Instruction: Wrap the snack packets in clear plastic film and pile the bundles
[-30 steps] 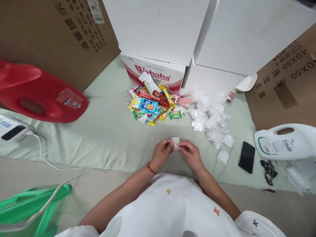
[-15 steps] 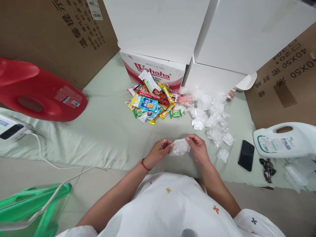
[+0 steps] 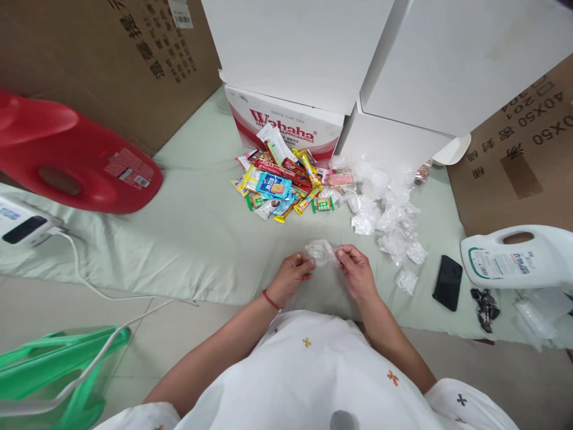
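A crumpled clear plastic bag is stretched between my two hands above the pale green cloth. My left hand pinches its left edge between thumb and fingers, with a red cord bracelet at the wrist. On the other side, my right hand grips the right edge the same way. Beyond them lies a heap of wrapped snacks in bright packets. To its right spreads a pile of crumpled clear plastic, and one small folded piece lies apart from it, nearer my right hand.
A Wahaha carton and white boxes stand behind the snacks. At left are a red jug and a white device with a cable. A phone, keys and a white jug lie at right; a green stool is below left.
The plastic bag has changed shape between my hands and now bunches up slightly higher. My hands have barely shifted, and the whole view has moved a little.
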`<control>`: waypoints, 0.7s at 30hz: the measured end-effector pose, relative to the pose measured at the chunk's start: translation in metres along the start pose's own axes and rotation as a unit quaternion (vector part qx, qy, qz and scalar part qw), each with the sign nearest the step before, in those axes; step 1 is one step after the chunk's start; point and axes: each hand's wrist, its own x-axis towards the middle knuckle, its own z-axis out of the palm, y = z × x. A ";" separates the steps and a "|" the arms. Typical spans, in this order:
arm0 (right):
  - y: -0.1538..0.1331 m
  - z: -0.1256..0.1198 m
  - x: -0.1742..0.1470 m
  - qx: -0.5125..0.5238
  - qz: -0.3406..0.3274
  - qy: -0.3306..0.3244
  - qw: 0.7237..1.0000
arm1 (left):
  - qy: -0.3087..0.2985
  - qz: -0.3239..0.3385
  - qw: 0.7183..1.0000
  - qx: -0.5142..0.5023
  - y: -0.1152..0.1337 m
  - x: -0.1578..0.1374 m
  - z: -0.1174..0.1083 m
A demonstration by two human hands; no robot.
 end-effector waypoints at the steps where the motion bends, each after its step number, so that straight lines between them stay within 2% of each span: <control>1: -0.003 -0.003 0.001 0.027 0.018 0.001 0.999 | -0.008 0.004 1.000 -0.008 0.001 0.000 -0.004; 4: -0.009 -0.008 0.003 0.083 0.043 0.011 0.996 | -0.029 -0.019 0.998 -0.043 0.006 -0.003 -0.010; 7: -0.009 -0.003 -0.001 0.114 0.060 -0.003 0.992 | -0.047 -0.056 0.996 -0.047 0.006 -0.007 -0.003; 10: -0.008 0.004 -0.006 0.131 0.092 -0.042 0.986 | -0.046 -0.043 0.998 -0.001 0.004 -0.003 0.006; 12: -0.013 0.000 -0.005 0.131 0.113 -0.058 0.983 | -0.054 -0.020 0.998 0.021 0.005 0.000 0.005; 14: -0.022 -0.014 0.001 0.116 0.116 -0.058 0.985 | -0.107 -0.013 0.994 0.033 0.009 0.000 -0.005; 18: -0.040 -0.049 0.014 0.054 0.111 -0.085 0.989 | -0.281 -0.041 0.957 0.061 0.020 -0.009 -0.030; 20: -0.043 -0.057 0.018 0.033 0.113 -0.089 0.989 | -0.317 -0.036 0.946 0.060 0.023 -0.013 -0.035; 21: -0.042 -0.058 0.018 0.028 0.109 -0.081 0.990 | -0.306 -0.026 0.951 0.048 0.022 -0.013 -0.035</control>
